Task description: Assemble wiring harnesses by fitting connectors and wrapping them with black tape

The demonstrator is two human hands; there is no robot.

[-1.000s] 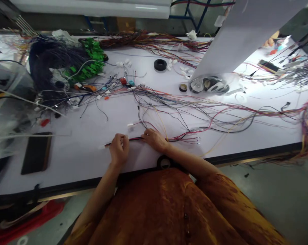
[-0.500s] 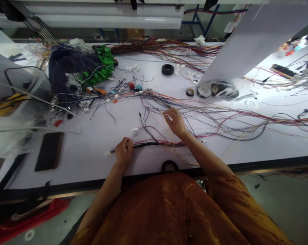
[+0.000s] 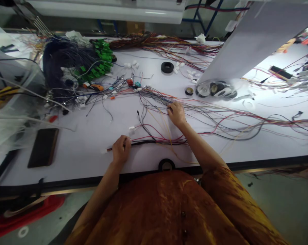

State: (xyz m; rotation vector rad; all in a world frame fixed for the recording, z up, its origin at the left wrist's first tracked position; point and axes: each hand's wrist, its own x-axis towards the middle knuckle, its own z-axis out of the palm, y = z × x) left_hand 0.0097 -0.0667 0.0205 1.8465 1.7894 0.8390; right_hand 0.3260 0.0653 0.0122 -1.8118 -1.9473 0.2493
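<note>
My left hand (image 3: 121, 149) is closed around a wire bundle (image 3: 143, 142) with black sleeving, close to the bundle's left end. A short brownish-red end sticks out past my fingers, and red wires run off to the right. My right hand (image 3: 176, 114) reaches into the long spread of thin wires (image 3: 160, 98) farther back, its fingers pinched together on some dark strands; exactly how many is hidden. A yellow wire (image 3: 166, 127) lies loose between my two hands, crossing the red wires. Beside the bundle's left part rests a small white connector (image 3: 132, 128).
A black tape roll (image 3: 166, 165) sits at the table's front edge, another tape roll (image 3: 167, 67) farther back. At left are a dark phone (image 3: 43, 147), green connectors (image 3: 100, 58) on dark blue wires and an orange-handled tool (image 3: 93, 87). A white slanted panel (image 3: 227, 44) stands at right.
My right hand has moved slightly away from me, from beside the yellow wire's tip onto the dark wires, and its fingers have closed. My left hand keeps its hold on the bundle.
</note>
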